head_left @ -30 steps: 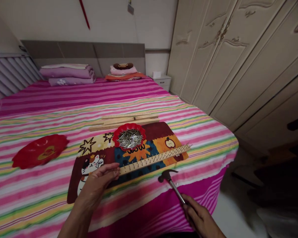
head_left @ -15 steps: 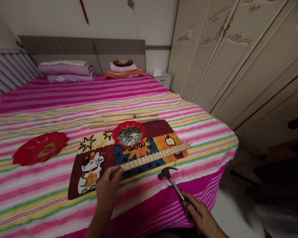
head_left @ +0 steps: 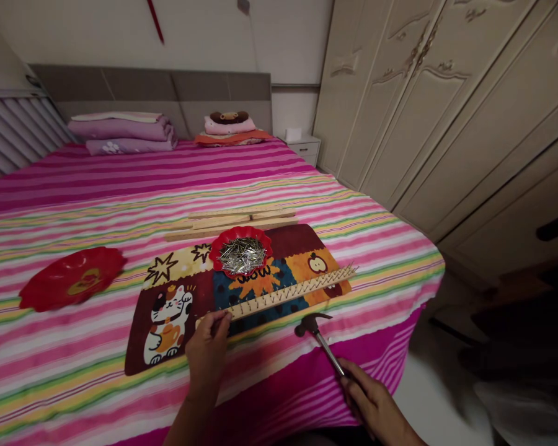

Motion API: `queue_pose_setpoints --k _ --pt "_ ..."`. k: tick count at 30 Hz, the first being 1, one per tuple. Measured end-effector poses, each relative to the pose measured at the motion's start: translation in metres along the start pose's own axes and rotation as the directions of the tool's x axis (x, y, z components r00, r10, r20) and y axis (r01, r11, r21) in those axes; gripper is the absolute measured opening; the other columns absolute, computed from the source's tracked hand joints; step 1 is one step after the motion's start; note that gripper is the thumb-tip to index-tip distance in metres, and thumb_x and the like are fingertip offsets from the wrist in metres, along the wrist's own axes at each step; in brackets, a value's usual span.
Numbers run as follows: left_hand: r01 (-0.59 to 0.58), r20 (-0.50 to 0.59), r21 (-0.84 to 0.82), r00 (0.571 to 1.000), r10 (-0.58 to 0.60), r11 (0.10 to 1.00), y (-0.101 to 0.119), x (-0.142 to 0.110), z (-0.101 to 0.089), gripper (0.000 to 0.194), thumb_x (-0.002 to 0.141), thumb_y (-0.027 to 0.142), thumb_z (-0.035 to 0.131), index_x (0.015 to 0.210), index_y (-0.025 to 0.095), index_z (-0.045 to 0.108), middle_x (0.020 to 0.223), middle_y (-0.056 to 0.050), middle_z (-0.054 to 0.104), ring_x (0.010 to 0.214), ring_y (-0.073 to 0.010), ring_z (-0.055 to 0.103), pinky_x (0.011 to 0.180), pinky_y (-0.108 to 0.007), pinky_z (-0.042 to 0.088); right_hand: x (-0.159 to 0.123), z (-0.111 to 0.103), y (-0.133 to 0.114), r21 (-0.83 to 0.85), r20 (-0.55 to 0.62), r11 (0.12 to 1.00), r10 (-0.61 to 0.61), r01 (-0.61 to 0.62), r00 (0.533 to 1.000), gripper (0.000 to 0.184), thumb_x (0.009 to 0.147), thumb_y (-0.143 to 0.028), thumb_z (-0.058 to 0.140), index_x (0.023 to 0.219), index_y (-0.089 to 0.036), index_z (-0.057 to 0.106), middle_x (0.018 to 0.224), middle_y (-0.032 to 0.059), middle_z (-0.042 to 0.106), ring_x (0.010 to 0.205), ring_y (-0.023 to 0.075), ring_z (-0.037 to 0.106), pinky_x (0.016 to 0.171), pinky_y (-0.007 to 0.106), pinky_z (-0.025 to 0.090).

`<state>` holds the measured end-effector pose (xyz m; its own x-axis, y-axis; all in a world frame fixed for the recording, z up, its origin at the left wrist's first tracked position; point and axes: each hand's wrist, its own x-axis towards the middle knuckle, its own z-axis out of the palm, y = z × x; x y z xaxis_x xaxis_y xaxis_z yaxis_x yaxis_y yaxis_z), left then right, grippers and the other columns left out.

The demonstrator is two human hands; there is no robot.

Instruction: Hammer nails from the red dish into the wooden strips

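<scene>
A narrow wooden strip (head_left: 265,301) with a row of nails standing in it lies slantwise on a patterned mat (head_left: 137,334). My left hand (head_left: 209,341) is over the strip's left end, thumb and fingers pinched together at its top; whatever they grip is too small or hidden to make out. In my right hand (head_left: 365,396) is a claw hammer (head_left: 325,344), held by its handle, its head in front of the mat's near edge and apart from the strip. Beyond the strip, a red scalloped bowl (head_left: 215,255) holds a heap of loose nails (head_left: 242,254).
Several bare wooden strips (head_left: 242,222) lie behind the bowl. A red plate (head_left: 69,279) rests at the left on the striped bedspread (head_left: 74,353). Folded bedding (head_left: 125,131) is stacked by the headboard. A wardrobe (head_left: 400,93) stands at the right.
My left hand has shifted slightly, its fingers pinching over the strip a little higher and to the right. My right hand and the hammer have hardly moved.
</scene>
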<state>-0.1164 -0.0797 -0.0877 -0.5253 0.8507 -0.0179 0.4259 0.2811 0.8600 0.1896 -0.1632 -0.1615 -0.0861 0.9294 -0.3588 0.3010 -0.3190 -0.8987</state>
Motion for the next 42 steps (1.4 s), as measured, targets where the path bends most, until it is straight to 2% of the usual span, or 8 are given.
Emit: queue_pose_setpoints --k 10,15,20,25,31,36,39,42 --pt "-0.262 -0.03 0.093 0.963 0.266 0.96 -0.005 0.001 0.005 0.021 0.073 0.039 0.054 0.076 0.023 0.066 0.08 -0.003 0.068 0.079 -0.0182 0.062 0.074 -0.028 0.046 -0.023 0.005 -0.037 -0.019 -0.081 0.998 -0.062 0.06 0.995 0.053 0.081 -0.055 0.048 0.119 -0.02 0.061 0.051 -0.0034 0.044 0.044 0.0138 0.042 0.041 0.024 0.038" --pt "-0.318 -0.043 0.109 0.945 0.324 0.942 -0.008 0.002 0.007 0.017 0.075 0.035 0.053 0.075 0.023 0.065 0.08 -0.003 0.068 0.079 -0.0179 0.061 0.074 -0.028 0.046 -0.032 0.021 -0.077 -0.021 0.008 0.985 -0.172 0.172 0.985 0.05 0.087 -0.05 0.042 0.126 -0.021 0.054 0.05 -0.0043 0.041 0.043 0.0129 0.04 0.041 0.023 0.037" --pt "-0.379 -0.029 0.132 0.922 0.386 0.916 -0.014 0.001 0.01 0.014 0.077 0.031 0.052 0.074 0.024 0.063 0.079 -0.003 0.067 0.08 -0.0178 0.061 0.074 -0.028 0.045 -0.015 0.039 -0.125 -0.12 0.123 0.931 -0.331 0.346 0.935 0.044 0.092 -0.042 0.037 0.129 -0.021 0.049 0.059 -0.002 0.054 0.049 0.0141 0.049 0.052 0.024 0.046" --pt "-0.423 -0.032 0.155 0.901 0.432 0.893 -0.017 0.001 0.012 0.016 0.079 0.03 0.049 0.073 0.023 0.062 0.076 -0.003 0.065 0.075 -0.017 0.06 0.07 -0.027 0.045 0.002 0.055 -0.158 -0.189 0.201 0.836 -0.481 0.516 0.853 0.038 0.092 -0.032 0.04 0.128 -0.022 0.05 0.087 0.0052 0.066 0.075 0.0182 0.061 0.072 0.028 0.049" --pt "-0.428 -0.021 0.177 0.899 0.438 0.886 -0.019 0.001 0.014 0.016 0.08 0.03 0.049 0.071 0.022 0.06 0.076 -0.003 0.064 0.075 -0.0168 0.059 0.068 -0.026 0.044 0.007 0.062 -0.163 -0.293 0.255 0.76 -0.523 0.581 0.813 0.04 0.092 -0.028 0.039 0.13 -0.021 0.047 0.084 0.006 0.067 0.07 0.0189 0.063 0.069 0.03 0.052" --pt "-0.412 -0.038 0.145 0.906 0.421 0.899 -0.016 0.0 0.013 0.017 0.079 0.031 0.049 0.072 0.023 0.061 0.076 -0.003 0.065 0.076 -0.0174 0.059 0.071 -0.028 0.045 0.006 0.061 -0.163 -0.348 0.225 0.719 -0.558 0.601 0.798 0.042 0.093 -0.027 0.038 0.134 -0.021 0.043 0.09 0.0083 0.069 0.074 0.0204 0.065 0.07 0.031 0.052" --pt "-0.399 -0.034 0.149 0.912 0.408 0.905 -0.013 -0.001 0.012 0.015 0.078 0.029 0.049 0.073 0.023 0.062 0.076 -0.003 0.065 0.076 -0.0178 0.06 0.07 -0.028 0.045 0.005 0.06 -0.165 -0.357 0.259 0.721 -0.535 0.594 0.804 0.042 0.092 -0.027 0.039 0.134 -0.023 0.044 0.093 0.008 0.069 0.078 0.0216 0.066 0.07 0.032 0.053" --pt "-0.4 -0.023 0.141 0.913 0.407 0.905 -0.013 0.0 0.012 0.014 0.078 0.029 0.049 0.074 0.023 0.062 0.077 -0.003 0.066 0.077 -0.0176 0.06 0.071 -0.027 0.046 0.0 0.054 -0.162 -0.301 0.225 0.752 -0.542 0.586 0.81 0.042 0.092 -0.027 0.04 0.134 -0.022 0.044 0.104 0.0099 0.068 0.092 0.0229 0.065 0.08 0.034 0.052"
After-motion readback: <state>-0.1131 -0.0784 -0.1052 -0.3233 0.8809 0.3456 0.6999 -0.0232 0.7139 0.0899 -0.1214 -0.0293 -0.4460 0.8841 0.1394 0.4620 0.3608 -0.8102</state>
